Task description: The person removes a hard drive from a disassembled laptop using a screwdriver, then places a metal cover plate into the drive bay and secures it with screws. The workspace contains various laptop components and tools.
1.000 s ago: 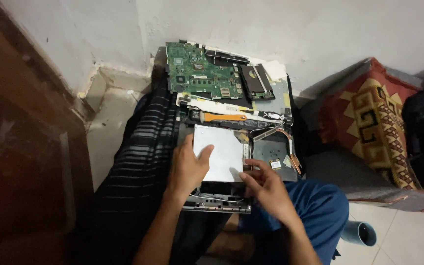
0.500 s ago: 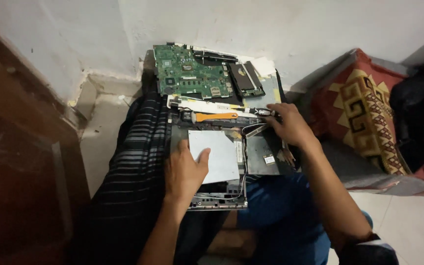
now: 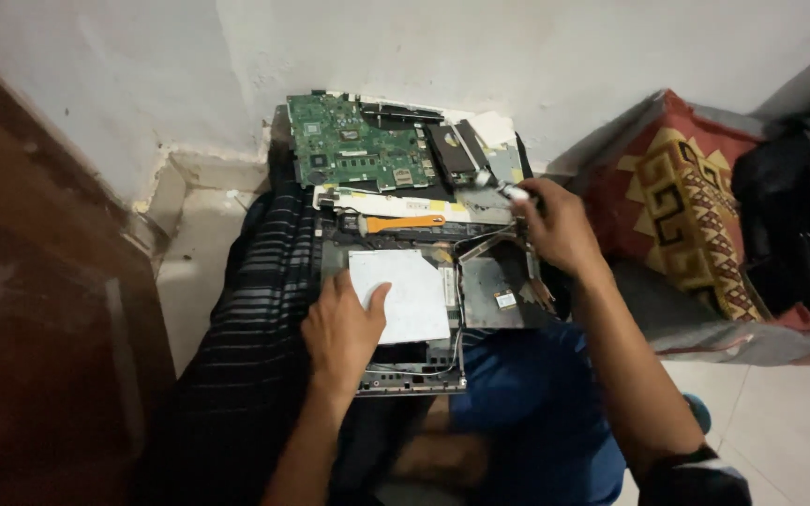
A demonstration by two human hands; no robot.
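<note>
An opened laptop base [image 3: 480,300] rests on my lap, with a white rectangular plate [image 3: 405,292] set in its middle. My left hand [image 3: 341,333] lies flat on the base's left part, thumb touching the white plate. My right hand [image 3: 555,225] is raised at the base's far right corner, fingers pinched on a small silver part [image 3: 508,190] that looks blurred. An orange pry tool [image 3: 405,223] lies across the far edge of the base. A green circuit board [image 3: 353,155] lies beyond it against the wall.
A dark striped cloth [image 3: 255,309] covers the floor on the left. A red patterned cushion [image 3: 682,220] and a black bag [image 3: 799,215] sit to the right. A brown wooden panel [image 3: 39,328] stands on the left. White walls close the corner behind.
My right hand has moved from the near edge of the base up to its far right corner and closed on a small silver part. My left hand has stayed on the base.
</note>
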